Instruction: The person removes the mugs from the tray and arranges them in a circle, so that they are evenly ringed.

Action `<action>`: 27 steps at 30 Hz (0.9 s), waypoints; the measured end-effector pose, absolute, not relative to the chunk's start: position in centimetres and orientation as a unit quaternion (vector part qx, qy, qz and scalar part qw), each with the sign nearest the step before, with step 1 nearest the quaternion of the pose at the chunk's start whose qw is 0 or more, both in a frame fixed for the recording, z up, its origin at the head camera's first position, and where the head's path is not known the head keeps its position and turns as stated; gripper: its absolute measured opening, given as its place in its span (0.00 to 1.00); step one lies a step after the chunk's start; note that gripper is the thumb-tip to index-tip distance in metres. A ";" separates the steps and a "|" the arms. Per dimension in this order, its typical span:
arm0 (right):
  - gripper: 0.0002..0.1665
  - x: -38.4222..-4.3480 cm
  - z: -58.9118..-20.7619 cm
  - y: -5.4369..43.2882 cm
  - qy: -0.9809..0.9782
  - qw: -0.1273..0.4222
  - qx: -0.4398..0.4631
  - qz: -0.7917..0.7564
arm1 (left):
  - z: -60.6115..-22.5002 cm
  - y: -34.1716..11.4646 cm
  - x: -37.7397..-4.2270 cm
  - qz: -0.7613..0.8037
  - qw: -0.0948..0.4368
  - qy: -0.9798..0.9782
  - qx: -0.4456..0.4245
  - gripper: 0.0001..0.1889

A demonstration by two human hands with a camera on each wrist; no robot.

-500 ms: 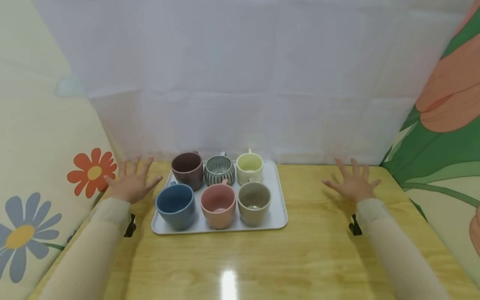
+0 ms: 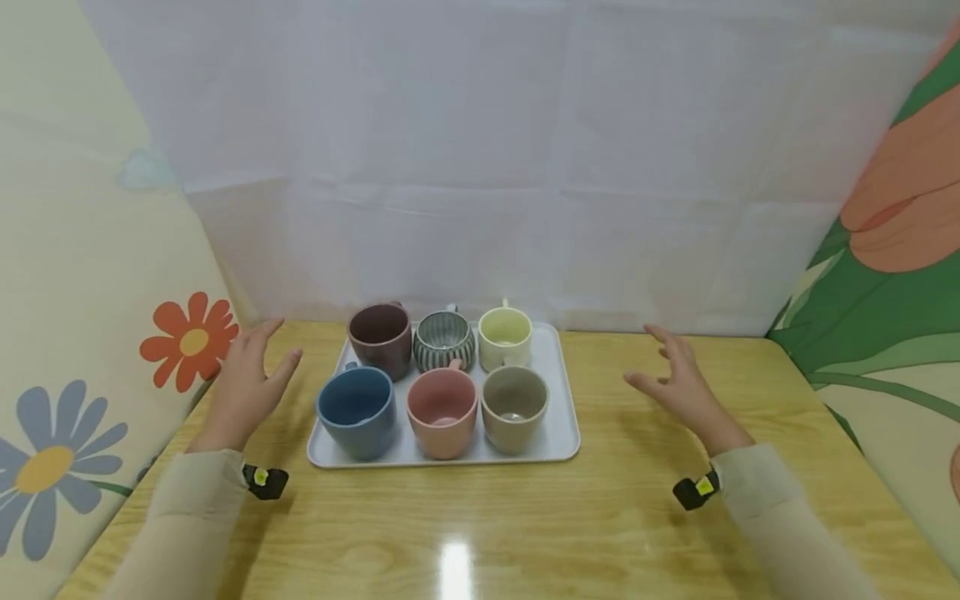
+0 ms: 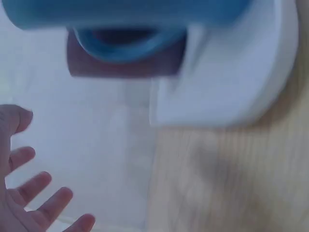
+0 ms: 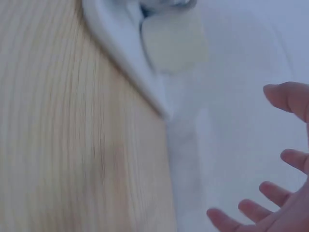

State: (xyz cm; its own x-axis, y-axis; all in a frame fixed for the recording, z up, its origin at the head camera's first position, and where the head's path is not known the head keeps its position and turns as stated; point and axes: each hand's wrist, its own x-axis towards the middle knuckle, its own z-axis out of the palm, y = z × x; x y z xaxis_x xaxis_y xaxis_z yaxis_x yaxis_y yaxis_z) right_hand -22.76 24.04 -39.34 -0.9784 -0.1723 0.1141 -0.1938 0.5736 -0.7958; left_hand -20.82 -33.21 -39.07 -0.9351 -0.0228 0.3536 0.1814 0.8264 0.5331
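Observation:
Between the two hands, a white tray (image 2: pixel 564 417) bears several mugs in two rows. The back row has a maroon mug (image 2: pixel 382 354), a grey ribbed glossy cup (image 2: pixel 444 357) and a pale yellow mug (image 2: pixel 504 350). In front are a blue mug (image 2: pixel 363 437), a pink mug (image 2: pixel 442 437) and a taupe mug (image 2: pixel 514 429). To the left of the tray, my left hand (image 2: pixel 246 387) hovers with fingers relaxed, nearest the blue mug. My right hand (image 2: pixel 686 392) is held over the table to the right of the tray, thumb apart from its loosely bent fingers. Neither hand holds anything.
Everything stands on a wooden table (image 2: pixel 600 533). A white cloth (image 2: pixel 450 167) hangs along its back edge. Flower-patterned fabric borders the left (image 2: pixel 67 275) and right (image 2: pixel 892 317) sides. A small black device sits at each wrist.
Both hands have turned from palm-down with spread fingers to thumbs pointing inward, the fingers drawn closer together. The right hand has shifted slightly left, toward the tray. The mugs keep their places on the tray.

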 end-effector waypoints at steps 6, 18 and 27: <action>0.43 -21.3 -40.4 21.1 -0.826 0.034 0.153 0.542 | -40.1 -31.8 -18.3 -0.415 0.105 -0.904 0.006 0.35; 0.48 -20.6 -43.4 15.5 -0.754 -0.027 0.223 0.618 | -42.7 -32.1 -17.3 -0.471 -0.085 -0.877 0.047 0.41; 0.50 -20.7 -44.4 13.3 -0.731 -0.090 0.219 0.640 | -43.5 -32.1 -17.4 -0.429 -0.074 -0.900 0.017 0.38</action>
